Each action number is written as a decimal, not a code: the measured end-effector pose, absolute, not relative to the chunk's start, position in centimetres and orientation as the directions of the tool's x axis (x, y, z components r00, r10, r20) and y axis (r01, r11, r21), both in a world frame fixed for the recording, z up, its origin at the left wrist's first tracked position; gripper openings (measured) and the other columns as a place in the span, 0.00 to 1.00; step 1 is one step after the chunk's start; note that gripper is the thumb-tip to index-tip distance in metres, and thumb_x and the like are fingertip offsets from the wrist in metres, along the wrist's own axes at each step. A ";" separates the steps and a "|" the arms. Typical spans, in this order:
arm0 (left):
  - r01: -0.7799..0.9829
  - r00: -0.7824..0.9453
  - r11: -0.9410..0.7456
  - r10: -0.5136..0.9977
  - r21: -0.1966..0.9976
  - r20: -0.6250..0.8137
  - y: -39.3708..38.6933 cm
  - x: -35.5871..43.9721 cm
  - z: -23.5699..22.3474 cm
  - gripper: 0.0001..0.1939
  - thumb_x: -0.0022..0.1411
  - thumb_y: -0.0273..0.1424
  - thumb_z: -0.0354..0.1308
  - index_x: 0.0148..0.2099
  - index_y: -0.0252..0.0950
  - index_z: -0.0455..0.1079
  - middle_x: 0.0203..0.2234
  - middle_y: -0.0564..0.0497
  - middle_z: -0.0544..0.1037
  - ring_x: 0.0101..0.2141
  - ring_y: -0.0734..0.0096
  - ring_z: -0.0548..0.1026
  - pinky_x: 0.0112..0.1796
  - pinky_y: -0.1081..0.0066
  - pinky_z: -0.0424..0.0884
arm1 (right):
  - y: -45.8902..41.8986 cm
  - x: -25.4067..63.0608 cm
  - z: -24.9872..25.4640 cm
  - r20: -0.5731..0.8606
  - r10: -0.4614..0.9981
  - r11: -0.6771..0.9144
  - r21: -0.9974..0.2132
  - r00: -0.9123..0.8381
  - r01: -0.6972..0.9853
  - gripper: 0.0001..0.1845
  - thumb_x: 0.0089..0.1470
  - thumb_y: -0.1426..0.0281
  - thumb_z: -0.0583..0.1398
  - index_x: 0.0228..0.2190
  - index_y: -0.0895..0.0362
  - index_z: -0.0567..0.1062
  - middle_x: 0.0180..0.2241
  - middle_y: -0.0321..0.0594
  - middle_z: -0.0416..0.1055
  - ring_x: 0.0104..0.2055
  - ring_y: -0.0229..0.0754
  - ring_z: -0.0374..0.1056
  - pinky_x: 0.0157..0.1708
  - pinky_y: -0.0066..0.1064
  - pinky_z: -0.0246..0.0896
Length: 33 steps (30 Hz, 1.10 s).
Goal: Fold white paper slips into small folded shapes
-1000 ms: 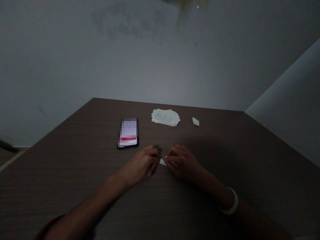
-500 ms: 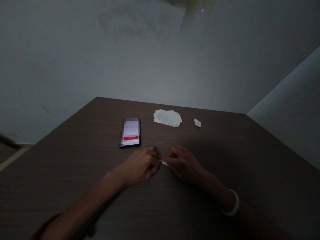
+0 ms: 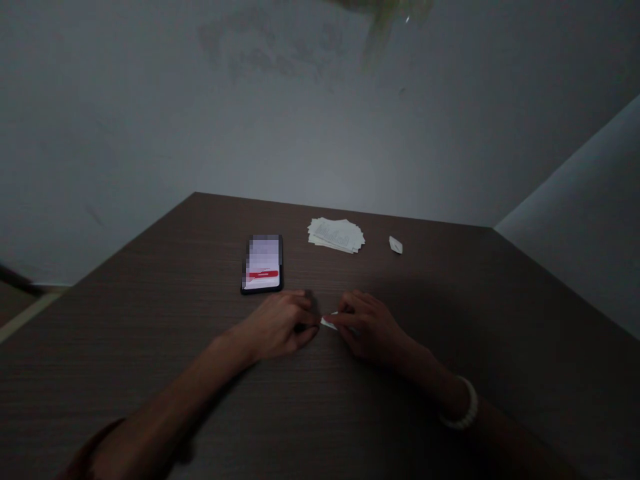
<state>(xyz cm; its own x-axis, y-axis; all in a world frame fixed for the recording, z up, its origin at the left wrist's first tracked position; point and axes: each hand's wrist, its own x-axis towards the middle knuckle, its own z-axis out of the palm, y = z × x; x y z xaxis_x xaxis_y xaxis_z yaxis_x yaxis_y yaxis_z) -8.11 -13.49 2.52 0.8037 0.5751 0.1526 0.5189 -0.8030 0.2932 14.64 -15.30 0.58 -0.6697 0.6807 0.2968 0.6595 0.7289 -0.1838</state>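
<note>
- Small white paper [image 3: 329, 323] pinched between left hand [image 3: 280, 327] and right hand [image 3: 367, 327], partly hidden by fingers
- Phone [image 3: 262, 263] near far edge of table [image 3: 500, 333], screen blurred
- Paper stack [image 3: 336, 235] beside far edge, print unreadable

No writing can be read in this view. The smartphone [image 3: 262, 264] lying on the table has a screen blurred into blocks, and the red bar [image 3: 263, 274] across it carries small white marks that are too tiny to make out. The stack of paper slips [image 3: 336, 235] shows rows of printed lines, but they are too small and faint to read.
</note>
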 end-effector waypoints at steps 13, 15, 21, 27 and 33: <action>0.545 0.816 -0.819 0.568 0.181 0.112 -14.1 -7.8 2.8 0.12 0.63 0.29 0.51 0.32 0.36 0.75 0.24 0.48 0.73 0.31 0.62 0.70 0.31 0.65 0.63 | -15.3 14.6 0.7 0.284 0.701 0.711 -0.193 -0.655 0.677 0.10 0.59 0.72 0.57 0.40 0.53 0.77 0.34 0.40 0.66 0.37 0.42 0.61 0.37 0.33 0.55; 0.552 0.812 -0.814 0.574 0.180 0.107 -14.1 -7.7 3.0 0.12 0.64 0.29 0.51 0.32 0.36 0.75 0.24 0.48 0.73 0.31 0.63 0.71 0.31 0.65 0.63 | -15.3 14.6 0.9 0.285 0.698 0.713 -0.189 -0.657 0.675 0.10 0.59 0.73 0.56 0.41 0.53 0.77 0.35 0.40 0.67 0.37 0.42 0.60 0.37 0.33 0.55; 0.554 0.810 -0.813 0.576 0.180 0.105 -14.1 -7.7 3.1 0.12 0.64 0.29 0.51 0.31 0.36 0.74 0.24 0.48 0.74 0.31 0.63 0.72 0.31 0.66 0.64 | -15.4 14.5 1.1 0.263 0.672 0.736 -0.131 -0.692 0.665 0.12 0.58 0.75 0.56 0.42 0.53 0.75 0.38 0.42 0.66 0.40 0.43 0.59 0.39 0.34 0.54; 0.551 0.804 -0.811 0.579 0.196 0.136 -14.1 -7.7 2.8 0.13 0.63 0.29 0.51 0.29 0.35 0.73 0.24 0.48 0.73 0.30 0.65 0.71 0.31 0.67 0.64 | -15.3 14.5 0.9 0.253 0.651 0.755 -0.117 -0.716 0.645 0.16 0.57 0.77 0.56 0.45 0.51 0.74 0.38 0.41 0.65 0.39 0.43 0.58 0.38 0.34 0.54; 0.554 0.803 -0.811 0.580 0.187 0.134 -14.1 -7.7 2.9 0.13 0.64 0.30 0.51 0.31 0.36 0.74 0.24 0.48 0.72 0.31 0.64 0.71 0.31 0.67 0.64 | -15.3 14.8 1.1 0.293 0.718 0.688 -0.159 -0.632 0.708 0.09 0.58 0.70 0.58 0.39 0.52 0.77 0.35 0.41 0.65 0.39 0.44 0.59 0.38 0.35 0.56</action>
<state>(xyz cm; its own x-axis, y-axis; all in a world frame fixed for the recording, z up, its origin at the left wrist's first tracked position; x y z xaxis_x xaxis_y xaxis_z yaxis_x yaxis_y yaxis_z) -7.73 -14.13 2.87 0.8034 0.5800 0.1344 0.5542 -0.8111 0.1871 14.85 -15.27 1.09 -0.6319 0.7175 0.2931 0.7080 0.6882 -0.1586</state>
